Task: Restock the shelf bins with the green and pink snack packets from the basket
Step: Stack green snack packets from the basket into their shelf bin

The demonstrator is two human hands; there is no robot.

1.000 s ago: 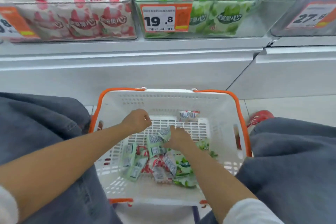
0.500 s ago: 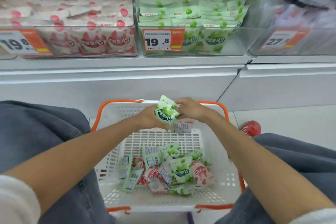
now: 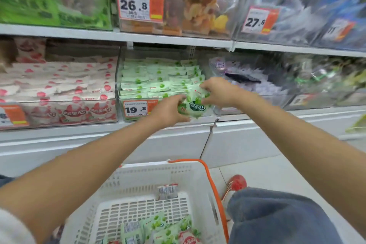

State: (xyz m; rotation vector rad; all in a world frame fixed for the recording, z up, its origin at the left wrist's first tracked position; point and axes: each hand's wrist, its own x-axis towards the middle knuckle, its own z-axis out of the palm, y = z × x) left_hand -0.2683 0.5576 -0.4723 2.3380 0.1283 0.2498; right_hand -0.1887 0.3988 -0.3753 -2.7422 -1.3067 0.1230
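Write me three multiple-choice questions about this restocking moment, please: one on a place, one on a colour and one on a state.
1. Where are the held green snack packets?
A. on the floor
B. over the pink-packet bin
C. at the front of the green-packet bin

2. What colour is the basket handle?
A. blue
B. orange
C. black

3. What is the left hand doing?
A. gripping the green snack packets
B. hanging open
C. resting on the basket rim

Answers:
1 C: the bundle is raised against that bin's front wall, beside its 19.8 tag.
2 B: an orange band runs along the white rim.
3 A: its fingers curl round the bundle, while the right hand pinches the top.
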